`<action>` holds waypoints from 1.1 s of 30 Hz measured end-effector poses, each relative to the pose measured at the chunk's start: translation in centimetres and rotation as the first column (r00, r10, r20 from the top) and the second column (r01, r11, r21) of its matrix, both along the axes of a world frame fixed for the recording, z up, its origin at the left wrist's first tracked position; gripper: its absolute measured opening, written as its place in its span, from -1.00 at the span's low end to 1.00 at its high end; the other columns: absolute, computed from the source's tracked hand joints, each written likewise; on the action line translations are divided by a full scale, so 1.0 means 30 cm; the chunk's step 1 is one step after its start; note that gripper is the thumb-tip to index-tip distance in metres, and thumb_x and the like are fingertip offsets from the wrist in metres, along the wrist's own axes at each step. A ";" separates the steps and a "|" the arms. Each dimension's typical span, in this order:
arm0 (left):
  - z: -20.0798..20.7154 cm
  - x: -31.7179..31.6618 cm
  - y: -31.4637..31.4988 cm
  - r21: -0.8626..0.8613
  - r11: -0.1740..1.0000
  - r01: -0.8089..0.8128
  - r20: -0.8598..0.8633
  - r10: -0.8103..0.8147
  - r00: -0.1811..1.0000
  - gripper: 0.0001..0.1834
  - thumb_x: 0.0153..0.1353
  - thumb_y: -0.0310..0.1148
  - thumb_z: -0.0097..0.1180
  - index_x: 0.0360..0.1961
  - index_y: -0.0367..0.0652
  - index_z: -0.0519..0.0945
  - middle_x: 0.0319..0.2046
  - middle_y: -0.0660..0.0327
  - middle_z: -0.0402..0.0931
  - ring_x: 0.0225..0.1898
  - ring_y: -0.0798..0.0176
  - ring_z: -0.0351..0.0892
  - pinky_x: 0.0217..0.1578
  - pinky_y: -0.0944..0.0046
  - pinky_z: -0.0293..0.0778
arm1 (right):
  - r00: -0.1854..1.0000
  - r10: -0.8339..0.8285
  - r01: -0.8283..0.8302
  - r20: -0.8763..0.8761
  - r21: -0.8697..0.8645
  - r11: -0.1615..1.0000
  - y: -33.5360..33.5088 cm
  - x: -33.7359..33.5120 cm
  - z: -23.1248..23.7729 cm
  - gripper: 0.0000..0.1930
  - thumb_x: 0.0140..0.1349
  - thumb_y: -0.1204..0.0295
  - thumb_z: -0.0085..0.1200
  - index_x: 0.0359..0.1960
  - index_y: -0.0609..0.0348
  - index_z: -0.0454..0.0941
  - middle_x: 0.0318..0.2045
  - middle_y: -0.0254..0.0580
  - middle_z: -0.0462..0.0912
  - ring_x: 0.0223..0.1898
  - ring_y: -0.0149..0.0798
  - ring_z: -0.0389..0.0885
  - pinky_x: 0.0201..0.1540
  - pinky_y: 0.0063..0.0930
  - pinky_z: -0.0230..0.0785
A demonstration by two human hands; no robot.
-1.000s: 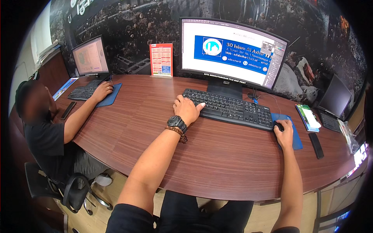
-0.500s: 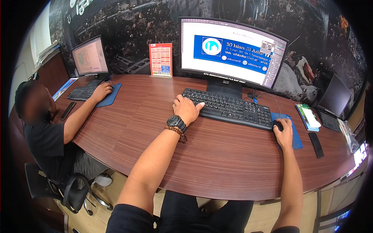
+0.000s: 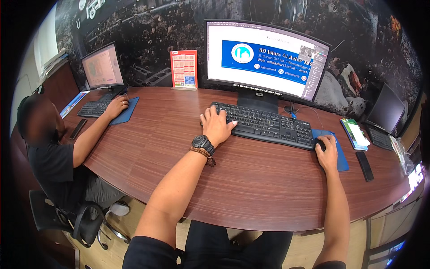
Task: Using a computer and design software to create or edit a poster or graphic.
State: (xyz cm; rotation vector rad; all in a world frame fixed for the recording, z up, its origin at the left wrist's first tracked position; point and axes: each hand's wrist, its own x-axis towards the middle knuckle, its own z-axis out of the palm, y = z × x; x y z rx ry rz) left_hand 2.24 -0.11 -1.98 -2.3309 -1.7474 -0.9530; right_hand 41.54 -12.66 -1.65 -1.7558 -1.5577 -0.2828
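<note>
My left hand (image 3: 217,126) rests over the left end of a black keyboard (image 3: 264,126), its fingers apart on the keys and its thumb out to the right. A dark watch and a beaded bracelet circle that wrist. To the right of the keyboard, my right hand (image 3: 328,153) is curled over a black mouse (image 3: 320,144), which lies on a blue mouse pad (image 3: 341,157). Behind the keyboard stands a curved monitor (image 3: 264,78); its screen displays a blue banner with a round logo and white lettering.
A co-worker (image 3: 49,157) sits at the left, one hand (image 3: 117,106) at another mouse pad. Their monitor (image 3: 103,66) stands beyond. A red-and-white calendar (image 3: 184,69) stands on the brown desk (image 3: 156,148). Right lie booklets (image 3: 354,134), a dark phone (image 3: 364,166) and a laptop (image 3: 386,112).
The fingers of my left hand have stretched out farther over the keys. On screen, the thin frame around the round logo is gone. My right hand stays on the mouse.
</note>
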 end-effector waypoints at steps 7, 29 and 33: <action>-0.003 0.009 -0.006 0.041 0.990 0.135 0.025 -0.136 0.990 -0.70 0.22 -0.13 0.26 -0.21 -0.14 0.73 0.23 -0.20 0.28 0.30 -0.28 0.18 0.31 -0.27 0.07 | 0.995 -0.071 0.070 -0.063 -0.020 0.997 0.005 0.013 -0.009 -0.69 0.16 0.36 0.14 -0.06 0.13 0.64 0.02 -0.02 0.52 0.05 0.09 0.53 0.13 -0.14 0.39; 0.006 0.014 -0.002 -0.066 0.989 -0.130 -0.040 0.128 0.991 -0.42 0.18 -0.02 0.28 -0.18 -0.49 0.62 -0.01 -0.11 0.34 0.07 -0.13 0.37 0.06 0.00 0.50 | 0.993 -0.093 0.094 -0.070 0.007 0.996 0.009 0.030 -0.027 -0.68 0.12 0.37 0.17 -0.08 0.21 0.64 -0.01 0.01 0.51 0.04 0.09 0.53 0.11 -0.13 0.40; -0.002 0.016 0.006 -0.059 0.991 -0.121 -0.043 0.119 0.992 -0.39 0.18 -0.01 0.27 -0.17 -0.51 0.61 0.00 -0.13 0.34 0.08 -0.15 0.36 0.07 0.00 0.50 | 0.992 -0.095 0.096 -0.081 0.011 0.995 0.007 0.031 -0.030 -0.69 0.12 0.37 0.18 -0.09 0.20 0.64 -0.01 -0.01 0.51 0.05 0.08 0.54 0.11 -0.14 0.40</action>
